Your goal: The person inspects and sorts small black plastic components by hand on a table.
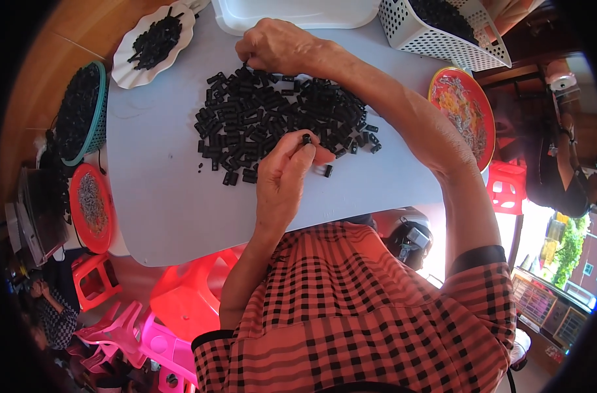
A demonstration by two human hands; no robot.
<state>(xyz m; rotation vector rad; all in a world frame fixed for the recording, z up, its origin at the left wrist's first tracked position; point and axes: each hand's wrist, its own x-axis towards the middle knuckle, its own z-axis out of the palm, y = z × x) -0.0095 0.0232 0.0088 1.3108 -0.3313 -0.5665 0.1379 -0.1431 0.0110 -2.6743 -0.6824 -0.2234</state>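
A wide heap of small black plastic pieces (246, 118) covers the middle of the grey table (174, 209). Over the near side of that heap, my left hand (282, 180) pinches one small black plastic piece (306, 139) upright between thumb and finger. A single loose piece (328, 171) lies just right of those fingers. My right arm reaches across the heap. At its far edge, by the white tray, my right hand (275, 47) has its fingers curled together. Whatever they hold is hidden by the hand.
At the back are a white tray (230, 23) and a white perforated basket (403, 33) of black parts. A scalloped white dish (125, 72) stands far left. Red plates (108, 226) of small metal parts flank both sides. A teal-rimmed basket (102, 85) and red stools (180, 295) are leftward.
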